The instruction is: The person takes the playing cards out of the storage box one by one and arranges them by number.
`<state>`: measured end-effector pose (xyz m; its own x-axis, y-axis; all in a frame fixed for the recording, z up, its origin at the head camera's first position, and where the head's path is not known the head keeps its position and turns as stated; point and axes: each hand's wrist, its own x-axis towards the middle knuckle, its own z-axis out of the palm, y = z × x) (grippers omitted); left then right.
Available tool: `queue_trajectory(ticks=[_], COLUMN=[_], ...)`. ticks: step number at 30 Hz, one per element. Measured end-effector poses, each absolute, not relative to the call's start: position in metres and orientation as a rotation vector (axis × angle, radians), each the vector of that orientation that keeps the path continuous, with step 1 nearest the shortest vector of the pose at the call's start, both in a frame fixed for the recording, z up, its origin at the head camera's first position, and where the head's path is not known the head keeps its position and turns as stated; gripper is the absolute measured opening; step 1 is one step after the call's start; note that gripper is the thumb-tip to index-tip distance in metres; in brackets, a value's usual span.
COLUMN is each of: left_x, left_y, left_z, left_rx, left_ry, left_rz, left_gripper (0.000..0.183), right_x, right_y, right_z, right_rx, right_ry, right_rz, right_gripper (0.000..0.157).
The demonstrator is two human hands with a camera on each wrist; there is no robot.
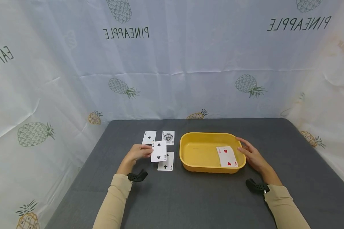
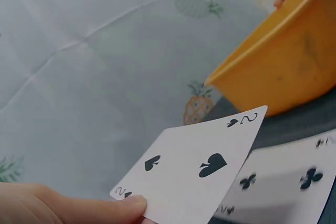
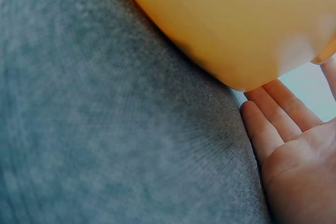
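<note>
My left hand (image 1: 139,152) pinches a two of spades (image 1: 159,151) by its left edge, thumb on the face. The card is held over a two of clubs (image 1: 168,163) and overlaps the lower edge of an ornate ace (image 1: 168,137) in the head view. Left of that ace lies a card with one club pip (image 1: 149,137). My right hand (image 1: 253,157) holds the right end of a yellow plastic basin (image 1: 206,169), thumb over the rim and fingers along the outside wall (image 3: 247,35). Inside the basin, at its right end, lies a two of hearts (image 1: 227,156).
A dark grey cloth covers the table (image 1: 195,200). A white curtain (image 1: 172,95) printed with pineapples hangs behind it and along both sides. The basin stands just right of the cards. A black wrist strap (image 1: 137,176) sits on each arm.
</note>
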<state>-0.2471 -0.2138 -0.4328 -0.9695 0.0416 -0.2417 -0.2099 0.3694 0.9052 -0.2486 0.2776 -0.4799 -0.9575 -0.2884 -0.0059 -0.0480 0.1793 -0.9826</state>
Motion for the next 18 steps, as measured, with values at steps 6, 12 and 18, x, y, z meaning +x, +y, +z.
queue_trajectory(ticks=[6,12,18], left_x=[-0.247,-0.245,-0.244], left_y=[-0.233,-0.25,-0.265], left_z=[-0.44,-0.443,-0.446], left_rx=[-0.203,-0.269,-0.343], left_ry=[2.419,2.374,2.358], left_rz=[1.573,1.551,1.513], left_gripper=[0.037,0.039,0.039], right_x=[-0.25,-0.25,-0.25], right_y=[0.278,0.278,0.278], right_z=[-0.48,-0.481,-0.482], right_rx=[-0.345,-0.36,-0.378], right_ry=[2.232,2.222,2.205], right_rz=[-1.896,-1.905,-1.931], right_gripper=[0.053,0.052,0.051])
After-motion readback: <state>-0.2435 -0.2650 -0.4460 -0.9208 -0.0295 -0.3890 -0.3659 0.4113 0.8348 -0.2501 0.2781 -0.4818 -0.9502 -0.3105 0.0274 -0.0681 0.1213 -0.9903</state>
